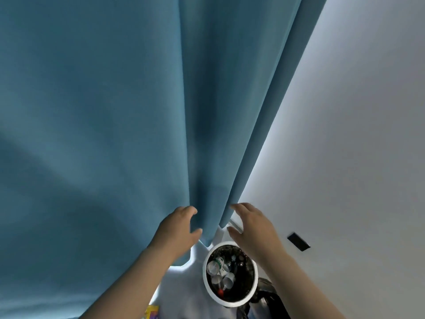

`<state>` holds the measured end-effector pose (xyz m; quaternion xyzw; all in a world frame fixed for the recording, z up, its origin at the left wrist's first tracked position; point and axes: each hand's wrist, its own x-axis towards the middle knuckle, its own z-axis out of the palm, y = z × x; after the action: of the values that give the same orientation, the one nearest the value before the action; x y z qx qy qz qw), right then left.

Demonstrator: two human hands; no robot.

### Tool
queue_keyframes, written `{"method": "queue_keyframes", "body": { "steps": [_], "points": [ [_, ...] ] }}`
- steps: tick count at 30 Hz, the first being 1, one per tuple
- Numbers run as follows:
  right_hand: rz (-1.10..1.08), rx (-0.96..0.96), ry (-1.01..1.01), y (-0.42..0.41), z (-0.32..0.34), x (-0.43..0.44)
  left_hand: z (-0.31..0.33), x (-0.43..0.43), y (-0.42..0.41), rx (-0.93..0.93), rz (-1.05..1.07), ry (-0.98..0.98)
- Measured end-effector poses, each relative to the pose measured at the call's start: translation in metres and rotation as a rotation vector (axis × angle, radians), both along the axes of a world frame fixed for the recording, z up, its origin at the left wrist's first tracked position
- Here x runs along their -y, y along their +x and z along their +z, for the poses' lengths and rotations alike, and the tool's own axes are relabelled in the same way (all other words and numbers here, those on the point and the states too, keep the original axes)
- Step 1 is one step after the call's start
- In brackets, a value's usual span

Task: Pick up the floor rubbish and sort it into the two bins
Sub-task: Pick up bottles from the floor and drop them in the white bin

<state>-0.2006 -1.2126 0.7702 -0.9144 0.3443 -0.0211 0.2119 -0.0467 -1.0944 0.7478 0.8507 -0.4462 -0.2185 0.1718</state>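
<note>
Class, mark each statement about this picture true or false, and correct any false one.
1. The white-rimmed bin holds a plastic bottle. True.
2. The right hand grips a paper cup. False: its fingers are spread and it holds nothing.
3. The curtain is blue. True.
4. The yellow packet lies inside the bin. False: it lies outside it, at the picture's lower edge, left of the bin.
</note>
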Motion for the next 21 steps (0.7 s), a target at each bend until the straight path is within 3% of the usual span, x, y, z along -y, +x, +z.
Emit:
{"method": "queue_keyframes", "body": {
  "steps": [11, 21],
  "points": [
    [0.436, -0.030, -0.010, 0.043, 0.025, -0.001, 0.031, -0.047, -0.024, 0.055, 0.414, 0.033],
    [0.825, -0.076, -0.048, 0.082, 0.029, -0.060, 0.041, -0.127, -0.053, 0.029, 0.781, 0.075]
  ]
}}
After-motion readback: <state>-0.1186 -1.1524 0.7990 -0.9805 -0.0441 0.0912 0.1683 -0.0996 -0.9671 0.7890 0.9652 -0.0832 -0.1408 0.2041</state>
